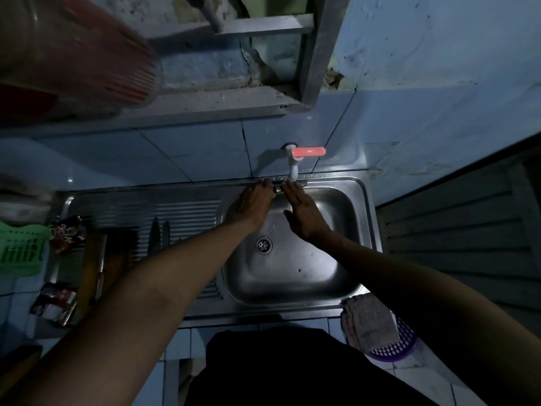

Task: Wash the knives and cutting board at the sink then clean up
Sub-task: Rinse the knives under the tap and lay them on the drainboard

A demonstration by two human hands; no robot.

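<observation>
Head view, looking down on a stainless steel sink (355,230) with a ribbed drainboard (181,213) to its left. Both hands are held together at the far edge of the basin, directly beneath the spout of a white wall tap (293,168) with a red lever handle (308,151). The left hand (256,205) lies back-up with fingers extended toward the rim; the right hand (303,213) is flat, fingers straight and together. Neither grips anything; a small dark object between the fingertips cannot be identified. The drain strainer (264,244) sits at the centre of the basin floor.

Two knives (159,234) lie side by side on the drainboard, blades pointing away from the person, well apart from the hands. Just beside them to the left lies a wooden cutting board (93,268), partly hidden by the left forearm.

Further left are two dark printed sachets (66,232) (55,300); their lettering is too blurred to read. A green perforated plastic basket (20,250) stands at the left edge; its contents cannot be seen. At the sink's near right corner a folded grey cloth (369,322) rests over a purple perforated basket (395,347). A blurred red-striped container (87,54) fills the upper left, close to the camera. The wall is blue tile (175,148).
</observation>
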